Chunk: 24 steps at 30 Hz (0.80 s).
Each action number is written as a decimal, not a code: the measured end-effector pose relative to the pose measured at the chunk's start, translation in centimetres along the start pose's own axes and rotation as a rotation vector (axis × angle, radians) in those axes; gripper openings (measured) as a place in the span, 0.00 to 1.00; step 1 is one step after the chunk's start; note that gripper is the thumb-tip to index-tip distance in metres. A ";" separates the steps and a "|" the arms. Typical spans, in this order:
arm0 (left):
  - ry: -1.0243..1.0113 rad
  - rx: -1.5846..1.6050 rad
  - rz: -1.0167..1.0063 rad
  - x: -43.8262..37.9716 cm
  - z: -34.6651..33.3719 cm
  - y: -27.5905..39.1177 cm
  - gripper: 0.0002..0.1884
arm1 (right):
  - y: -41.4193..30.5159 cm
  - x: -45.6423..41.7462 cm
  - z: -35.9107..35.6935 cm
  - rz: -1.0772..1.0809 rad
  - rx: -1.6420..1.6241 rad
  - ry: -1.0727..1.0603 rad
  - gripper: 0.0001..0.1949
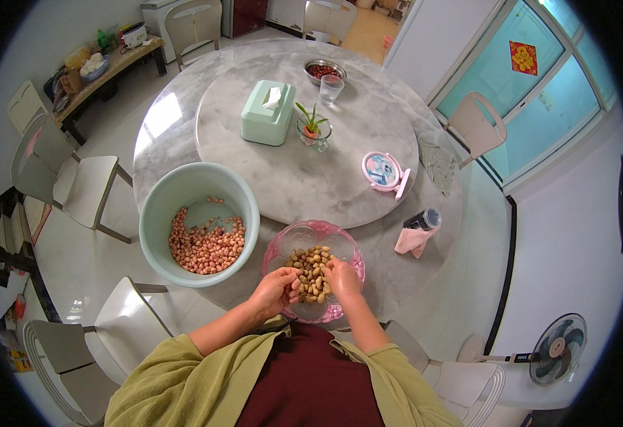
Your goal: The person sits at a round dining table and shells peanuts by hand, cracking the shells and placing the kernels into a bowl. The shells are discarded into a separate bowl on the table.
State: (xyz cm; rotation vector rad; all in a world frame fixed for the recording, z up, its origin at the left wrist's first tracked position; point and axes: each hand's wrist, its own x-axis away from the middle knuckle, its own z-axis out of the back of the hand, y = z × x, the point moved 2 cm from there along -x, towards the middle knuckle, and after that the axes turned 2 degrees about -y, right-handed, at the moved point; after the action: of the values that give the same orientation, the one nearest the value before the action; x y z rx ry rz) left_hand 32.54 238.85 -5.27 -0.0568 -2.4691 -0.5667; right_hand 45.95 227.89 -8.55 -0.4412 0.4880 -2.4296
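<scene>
Unshelled peanuts (311, 267) lie heaped in a pink-rimmed clear plastic tray (355, 243) at the table's near edge. My left hand (278, 288) is over the heap's left side with its fingers curled; whether anything is between them cannot be told. On the heap's right side, my right hand (342, 275) has its fingertips down among the peanuts, and what they touch is hidden. Left of the tray stands a large pale green plastic basin (154, 213), with many shelled pinkish peanut kernels (210, 248) across its bottom.
A round marble table (167, 155) bears a turntable (290, 187) with a green tissue box (263, 123), a plant in a glass bowl (314, 131), a plastic cup (331, 89), a metal bowl (311, 64) and a pink mirror (383, 172). A dark-lidded jar (423, 219) with a pink cloth (415, 241) lies right.
</scene>
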 end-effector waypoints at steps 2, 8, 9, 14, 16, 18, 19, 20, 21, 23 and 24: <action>0.019 -0.029 -0.006 -0.5 0.6 -0.4 0.04 | -0.5 0.2 -0.1 0.040 0.070 -0.016 0.09; -0.006 -0.108 -0.001 -1.0 1.1 -0.7 0.03 | 0.2 0.5 -0.9 0.120 -0.015 0.097 0.09; -0.012 -0.125 -0.003 -1.1 1.2 -0.8 0.03 | 0.0 0.5 -0.8 0.096 -0.079 0.066 0.09; -0.035 -0.166 -0.038 -1.2 0.7 -0.9 0.06 | -3.0 2.2 1.7 0.236 -0.377 0.014 0.08; -0.009 -0.214 -0.084 -1.5 0.5 -1.2 0.06 | -3.7 2.9 2.0 0.295 -0.431 0.062 0.08; 0.009 -0.241 -0.121 -1.6 0.5 -1.2 0.06 | -4.0 3.4 1.9 0.355 -0.438 0.111 0.09; 0.014 -0.244 -0.135 -1.6 0.6 -1.2 0.06 | -3.7 3.4 1.7 0.307 -0.554 0.041 0.08; 0.019 -0.247 -0.148 -1.6 0.6 -1.2 0.07 | -3.3 3.4 1.4 0.259 -0.669 -0.029 0.07; -0.007 -0.293 -0.150 -1.4 0.5 -1.0 0.07 | -3.1 3.3 1.3 0.209 -0.782 -0.099 0.07; -0.058 -0.385 -0.152 -0.9 0.0 -0.5 0.07 | -2.9 3.5 1.8 -0.029 -1.117 -0.308 0.06; -0.072 -0.387 -0.152 -0.7 -0.3 -0.4 0.07 | -3.0 3.7 2.1 -0.153 -1.279 -0.415 0.06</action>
State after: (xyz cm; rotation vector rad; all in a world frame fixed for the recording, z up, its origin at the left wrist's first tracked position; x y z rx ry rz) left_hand 33.23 238.38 -5.62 -0.0439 -2.4110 -1.1194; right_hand 42.54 227.28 -4.65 -1.4725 1.8106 -1.7526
